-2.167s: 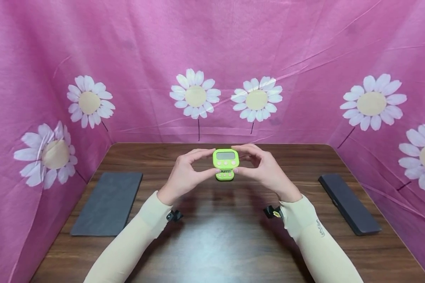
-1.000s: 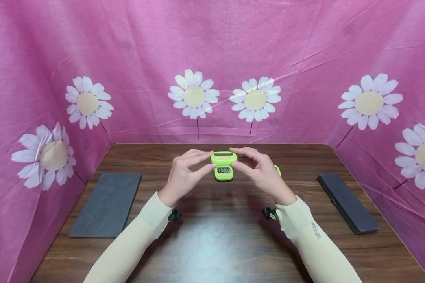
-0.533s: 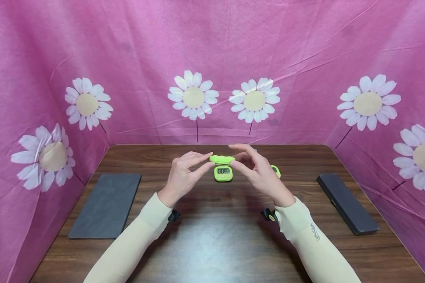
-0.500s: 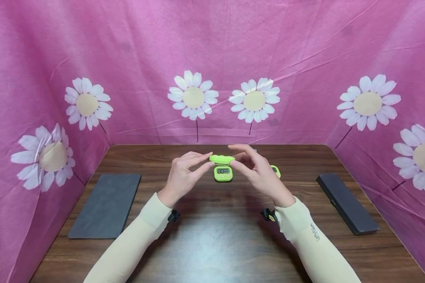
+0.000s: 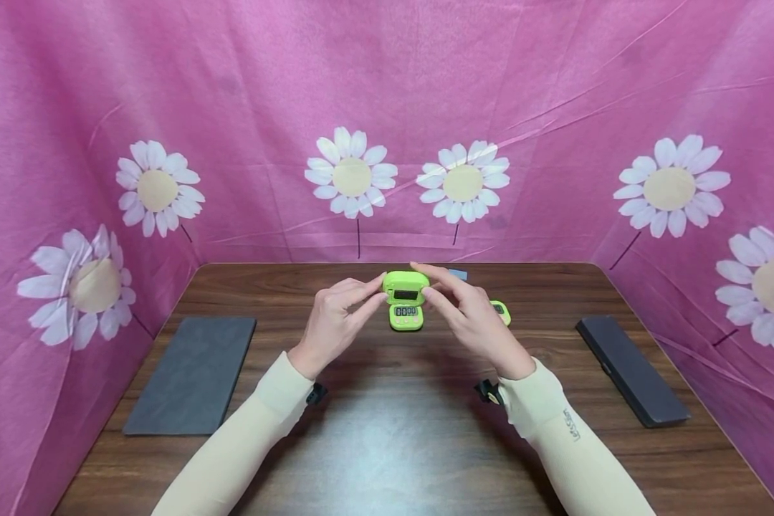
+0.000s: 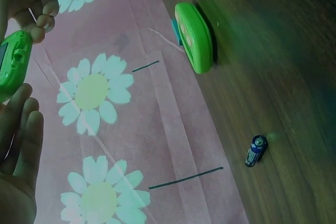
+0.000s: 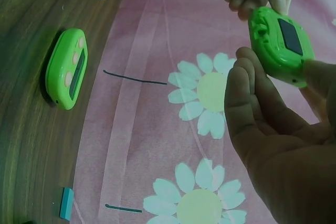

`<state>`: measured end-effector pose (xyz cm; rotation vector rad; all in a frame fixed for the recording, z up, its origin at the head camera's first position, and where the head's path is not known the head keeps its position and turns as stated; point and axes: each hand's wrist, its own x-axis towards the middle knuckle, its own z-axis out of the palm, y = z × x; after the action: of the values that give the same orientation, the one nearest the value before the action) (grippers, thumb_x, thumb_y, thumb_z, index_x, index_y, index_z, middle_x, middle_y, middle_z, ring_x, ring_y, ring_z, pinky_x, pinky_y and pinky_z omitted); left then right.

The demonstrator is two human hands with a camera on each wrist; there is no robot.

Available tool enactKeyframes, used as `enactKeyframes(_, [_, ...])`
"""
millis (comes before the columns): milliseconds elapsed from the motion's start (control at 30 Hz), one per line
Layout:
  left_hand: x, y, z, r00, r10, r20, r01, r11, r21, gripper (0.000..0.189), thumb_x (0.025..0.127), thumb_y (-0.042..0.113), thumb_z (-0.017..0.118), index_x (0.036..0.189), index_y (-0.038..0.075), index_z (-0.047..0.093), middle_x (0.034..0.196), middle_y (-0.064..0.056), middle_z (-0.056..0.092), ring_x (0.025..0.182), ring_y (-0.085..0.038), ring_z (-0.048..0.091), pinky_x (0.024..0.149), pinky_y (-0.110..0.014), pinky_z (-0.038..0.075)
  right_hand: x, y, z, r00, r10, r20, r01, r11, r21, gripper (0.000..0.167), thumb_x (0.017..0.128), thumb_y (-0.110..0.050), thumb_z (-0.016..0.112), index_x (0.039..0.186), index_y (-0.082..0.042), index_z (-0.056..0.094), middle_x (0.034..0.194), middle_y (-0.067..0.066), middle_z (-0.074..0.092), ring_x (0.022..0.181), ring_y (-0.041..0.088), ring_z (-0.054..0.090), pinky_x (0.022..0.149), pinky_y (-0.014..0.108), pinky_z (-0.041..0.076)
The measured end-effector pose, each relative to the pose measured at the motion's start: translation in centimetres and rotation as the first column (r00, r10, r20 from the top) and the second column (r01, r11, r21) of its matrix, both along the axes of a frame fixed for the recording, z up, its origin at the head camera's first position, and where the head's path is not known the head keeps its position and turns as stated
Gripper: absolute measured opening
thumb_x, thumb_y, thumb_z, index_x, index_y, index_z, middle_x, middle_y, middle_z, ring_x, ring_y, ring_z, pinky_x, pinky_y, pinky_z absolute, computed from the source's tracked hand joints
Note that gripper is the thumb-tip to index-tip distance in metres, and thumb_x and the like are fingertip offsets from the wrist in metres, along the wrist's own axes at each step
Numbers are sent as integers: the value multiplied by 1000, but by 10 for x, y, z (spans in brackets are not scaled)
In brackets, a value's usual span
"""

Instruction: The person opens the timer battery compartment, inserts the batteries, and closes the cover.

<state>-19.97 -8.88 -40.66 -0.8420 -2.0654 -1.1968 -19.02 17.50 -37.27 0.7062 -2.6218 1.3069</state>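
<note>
A lime-green digital timer [image 5: 405, 281] is held up in both hands, its back with a dark rectangular panel facing the head camera. My left hand [image 5: 337, 319] pinches its left side between thumb and fingers. On the right side, my right hand [image 5: 474, 315] holds it with the thumb low and the index finger along the top corner. The right wrist view shows the held timer's back [image 7: 289, 38] close up. Below it in the head view, a second green timer [image 5: 406, 324] lies on the table with digits on its display.
Partly behind the right hand lies a third green timer [image 5: 501, 312]. A light blue piece [image 5: 458, 274] is near the table's back edge. A small battery [image 6: 256, 150] shows in the left wrist view. A dark grey mat [image 5: 193, 376] lies left, a dark long case [image 5: 632, 371] right.
The held timer has turned over from its screen side, through edge-on, to its back. The right index finger, lifted half a second ago, is now at its top corner.
</note>
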Motion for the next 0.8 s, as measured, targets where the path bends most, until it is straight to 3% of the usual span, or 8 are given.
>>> enactKeyframes(133, [1,0,0,1000,-5,7,5,1000,1,43,95,6,89,137,6,79,104,-12,87,84,-18,78,64,-35,62,0,-1,-1,1000,-23,-14,23,1000,-3,46,116,-32,63,161,-42,57,102,1,84,92,14,77,82,37,60])
enactKeyframes(267, [-1,0,-1,999,-24,40,23,1000,6,47,95,7,90,140,8,78,102,-10,87,81,-15,75,63,-31,59,-1,-3,-2,1000,-26,-3,26,999,-27,44,115,-29,66,158,-38,59,96,1,84,88,15,77,80,35,61])
enactKeyframes(467, [-1,-1,1,987,-100,126,97,995,27,59,90,3,93,146,4,74,99,-10,86,89,-27,83,83,-43,70,-1,-2,-2,999,11,33,-8,996,-91,51,109,-20,76,157,-27,62,93,4,80,80,15,71,73,28,59])
enactKeyframes(533, [0,-1,2,984,-109,140,106,994,25,62,88,1,94,146,3,73,98,-9,86,89,-28,83,86,-40,70,-1,-1,-1,999,23,42,-19,995,-101,59,103,-17,83,158,-24,62,95,5,78,80,17,68,72,26,57])
enactKeyframes(667, [4,1,5,981,-115,157,113,993,18,62,87,2,96,144,1,74,99,-9,87,89,-32,81,86,-40,70,-1,-1,-1,998,19,62,-14,996,-85,72,94,-16,93,159,-21,63,104,6,74,89,19,68,79,22,57])
enactKeyframes(800, [5,1,5,981,-87,175,90,996,-9,60,86,8,97,142,3,76,107,-10,87,97,-33,82,90,-48,69,-1,0,-1,998,10,66,-5,998,-61,75,90,-16,96,158,-19,64,114,6,75,100,21,72,88,24,61])
